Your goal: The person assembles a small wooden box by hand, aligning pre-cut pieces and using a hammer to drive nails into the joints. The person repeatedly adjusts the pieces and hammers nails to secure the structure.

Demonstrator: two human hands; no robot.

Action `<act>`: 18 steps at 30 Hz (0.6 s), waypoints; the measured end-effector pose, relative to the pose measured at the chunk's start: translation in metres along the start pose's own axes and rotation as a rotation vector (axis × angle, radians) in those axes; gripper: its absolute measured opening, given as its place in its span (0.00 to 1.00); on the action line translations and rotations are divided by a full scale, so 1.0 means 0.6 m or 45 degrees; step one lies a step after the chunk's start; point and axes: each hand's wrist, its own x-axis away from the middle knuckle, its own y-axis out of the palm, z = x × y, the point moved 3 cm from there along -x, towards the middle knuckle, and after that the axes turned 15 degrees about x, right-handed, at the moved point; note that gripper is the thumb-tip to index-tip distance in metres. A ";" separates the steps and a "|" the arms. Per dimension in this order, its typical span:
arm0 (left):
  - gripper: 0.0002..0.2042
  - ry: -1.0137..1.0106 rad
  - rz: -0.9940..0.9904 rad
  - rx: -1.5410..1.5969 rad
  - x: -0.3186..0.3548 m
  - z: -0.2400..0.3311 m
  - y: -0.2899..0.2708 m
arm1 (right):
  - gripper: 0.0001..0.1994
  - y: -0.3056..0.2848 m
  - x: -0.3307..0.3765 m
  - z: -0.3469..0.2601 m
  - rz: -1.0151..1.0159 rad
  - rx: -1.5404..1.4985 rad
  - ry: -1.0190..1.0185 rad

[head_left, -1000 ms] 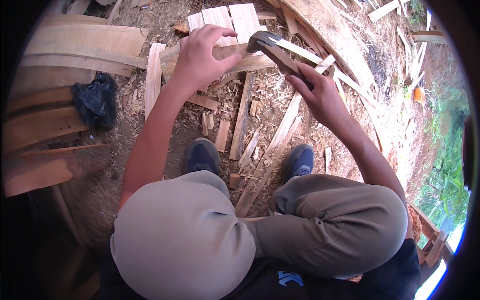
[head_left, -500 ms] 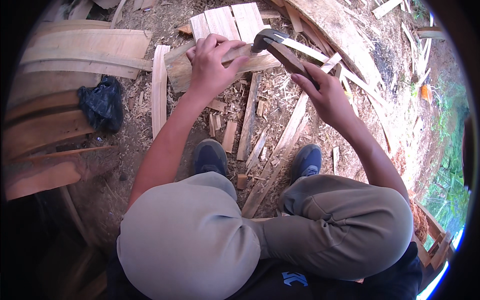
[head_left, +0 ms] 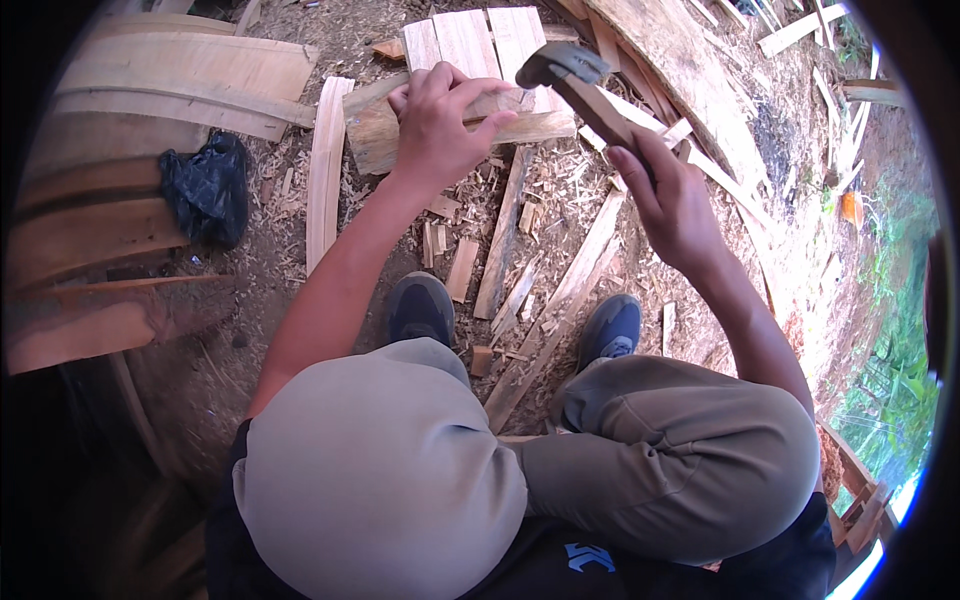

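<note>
My left hand point(head_left: 438, 125) is closed round a short piece of wood point(head_left: 508, 104), thumb on the near side and fingers over the far side. That piece lies along a thick, rough wooden block point(head_left: 372, 150) on the ground. In my right hand point(head_left: 672, 205) is a hammer point(head_left: 592, 100), gripped by its wooden handle. Its dark, curved metal head hangs just past the right end of the held piece, apart from it as far as I can tell. Behind the block lie several pale, flat boards point(head_left: 465, 45).
Curved planks point(head_left: 190, 65) are stacked at the left, with a black plastic bag point(head_left: 205, 190) on them. A long narrow strip point(head_left: 326, 170) lies beside the block. Offcuts point(head_left: 462, 268) and shavings cover the ground between my shoes point(head_left: 420, 310). A large slab point(head_left: 680, 80) lies far right.
The hammer's head has come up off the end of the wood piece, slightly up and right. My left hand keeps its hold, and the whole view has shifted a little.
</note>
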 end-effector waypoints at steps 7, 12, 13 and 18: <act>0.17 0.020 0.034 0.002 0.002 -0.003 0.001 | 0.17 -0.016 0.002 -0.004 0.057 -0.053 0.024; 0.16 0.031 0.035 -0.006 0.002 -0.003 -0.001 | 0.14 -0.037 0.006 -0.017 0.404 -0.124 -0.103; 0.16 0.023 0.030 -0.006 0.001 -0.003 0.001 | 0.14 -0.030 0.007 -0.015 0.347 -0.100 -0.122; 0.16 0.014 0.023 0.003 -0.001 -0.004 0.006 | 0.13 0.017 0.012 0.006 0.155 0.140 -0.192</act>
